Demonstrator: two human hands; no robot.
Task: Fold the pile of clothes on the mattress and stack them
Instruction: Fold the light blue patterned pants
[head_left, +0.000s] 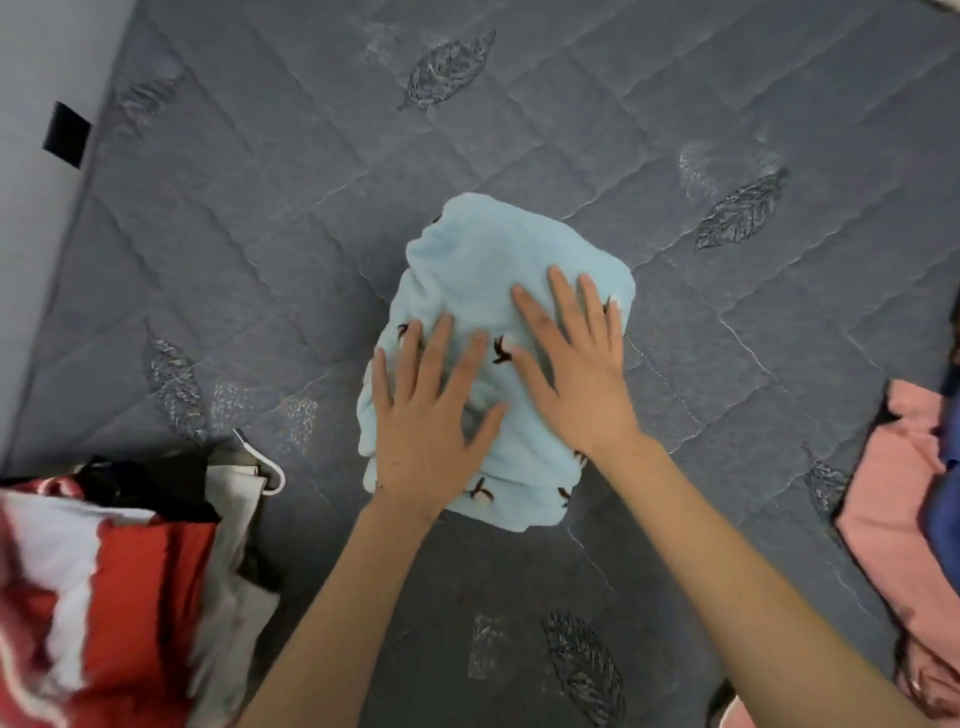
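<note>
At frame centre, left hand (423, 415) and right hand (574, 364) pressed flat, fingers spread, side by side atop the folded blue garment (483, 249), which ran lengthwise up-frame.

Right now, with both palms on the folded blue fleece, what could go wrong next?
1. The light blue fleece looks thick and lumpy under the left hand and right hand; it may spring open when released.
2. The red and white pile nearby holds what looks like a white hanger, which could snag a garment.
</note>
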